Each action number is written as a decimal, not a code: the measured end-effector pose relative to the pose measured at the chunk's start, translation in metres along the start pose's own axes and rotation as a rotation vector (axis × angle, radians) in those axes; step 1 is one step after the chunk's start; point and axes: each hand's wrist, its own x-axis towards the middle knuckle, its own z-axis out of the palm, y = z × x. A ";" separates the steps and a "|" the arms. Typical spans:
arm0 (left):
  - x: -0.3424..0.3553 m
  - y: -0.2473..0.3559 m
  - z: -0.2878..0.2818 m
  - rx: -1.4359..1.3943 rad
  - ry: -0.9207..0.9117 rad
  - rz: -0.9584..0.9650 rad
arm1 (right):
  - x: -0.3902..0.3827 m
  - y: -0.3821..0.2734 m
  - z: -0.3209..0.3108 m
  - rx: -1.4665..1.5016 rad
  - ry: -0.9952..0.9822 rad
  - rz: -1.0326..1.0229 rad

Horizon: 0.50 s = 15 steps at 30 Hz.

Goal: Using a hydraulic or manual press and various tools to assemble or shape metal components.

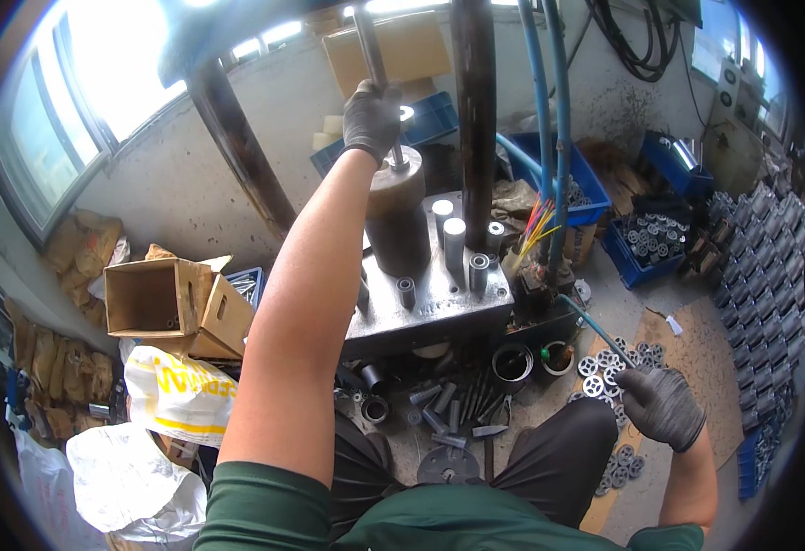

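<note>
Rod (pixel 596 328), slim, blue-green and slanted

I have the left arm (pixel 301 294) stretched far ahead, gloved left hand (pixel 372 121) raised in a closed grip. I hold the right arm (pixel 692 487) low and out to the side, gloved right hand (pixel 664 408) curled closed too.

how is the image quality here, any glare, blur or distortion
Head view: the upper-left window is blown out to white; head view: light glares off the metal bed plate; head view: the window's frame curves near the dark fisheye rim; head view: the left gloved hand looks slightly soft.
</note>
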 end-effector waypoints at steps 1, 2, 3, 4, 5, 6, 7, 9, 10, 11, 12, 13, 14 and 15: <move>0.000 0.000 0.000 0.010 0.004 0.006 | 0.000 -0.002 -0.001 -0.010 -0.003 0.003; 0.001 -0.001 0.000 0.021 0.009 0.011 | -0.001 -0.004 -0.002 -0.020 -0.006 0.006; 0.001 -0.001 0.001 0.032 0.012 0.016 | -0.001 -0.004 -0.003 -0.035 -0.088 0.002; 0.002 -0.001 0.001 0.027 0.008 0.013 | 0.000 -0.003 -0.004 -0.050 -0.168 -0.001; 0.003 -0.001 0.001 0.021 0.004 0.010 | 0.000 -0.002 -0.005 -0.065 -0.248 -0.005; 0.003 -0.001 0.001 0.030 -0.004 -0.011 | 0.000 -0.001 -0.006 -0.036 -0.161 -0.004; 0.002 -0.001 0.001 0.009 0.004 0.005 | 0.002 0.000 -0.006 -0.006 -0.074 -0.005; -0.001 0.001 0.000 0.000 0.006 -0.011 | 0.007 0.001 -0.006 0.042 0.081 0.021; -0.002 0.003 -0.001 -0.012 0.006 -0.006 | 0.013 0.004 -0.009 0.022 0.127 -0.008; -0.004 0.005 -0.002 -0.024 0.003 -0.006 | 0.022 0.005 -0.011 -0.010 0.195 -0.018; -0.005 0.008 -0.003 -0.030 -0.008 -0.026 | 0.032 0.007 -0.015 -0.040 0.263 -0.022; -0.007 0.010 -0.004 -0.044 -0.020 -0.018 | 0.047 0.008 -0.016 -0.132 0.424 -0.107; -0.009 0.013 -0.006 -0.052 -0.041 -0.029 | 0.065 0.010 -0.018 -0.216 0.614 -0.228; -0.011 0.015 -0.007 -0.059 -0.055 -0.025 | 0.081 0.014 -0.026 -0.221 0.620 -0.167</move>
